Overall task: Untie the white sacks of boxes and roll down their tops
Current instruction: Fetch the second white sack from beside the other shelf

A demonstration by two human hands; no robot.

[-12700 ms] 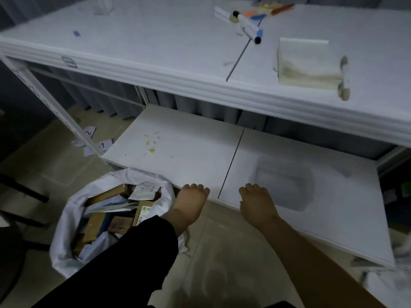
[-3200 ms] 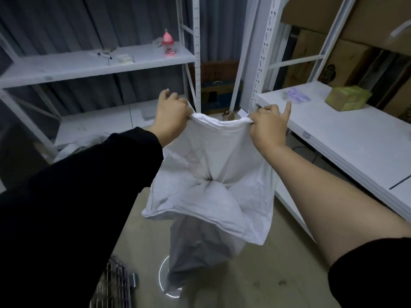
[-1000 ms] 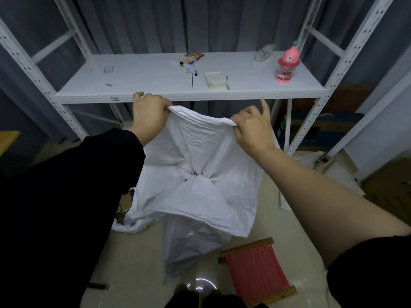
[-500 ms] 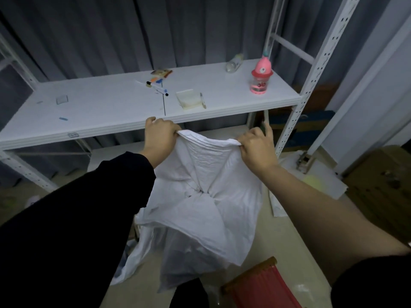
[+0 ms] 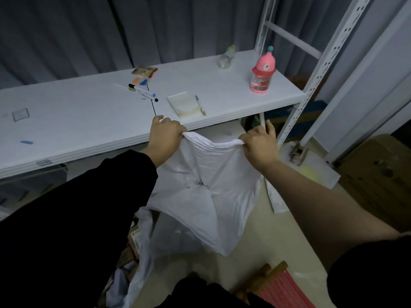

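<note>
A white sack (image 5: 201, 192) hangs in front of me, held up by its top edge. My left hand (image 5: 164, 134) grips the left end of that edge and my right hand (image 5: 259, 145) grips the right end, the cloth stretched between them. The fabric bunches to a knot-like gather near its middle and droops toward the floor. Low at the left, behind my left sleeve, a second white sack (image 5: 139, 252) stands open with boxes and papers showing inside.
A white metal rack shelf (image 5: 89, 121) stands just behind the sack, carrying markers (image 5: 144, 93), a paper pad (image 5: 183, 104), a pink bottle (image 5: 263, 71) and a clear bottle (image 5: 226, 57). A red slatted stool (image 5: 282, 287) sits by my feet. A cardboard box (image 5: 378, 174) is at right.
The view has swung and come closer to the rack while both hands keep holding the sack's top edge. The open sack of boxes has come into sight at lower left.
</note>
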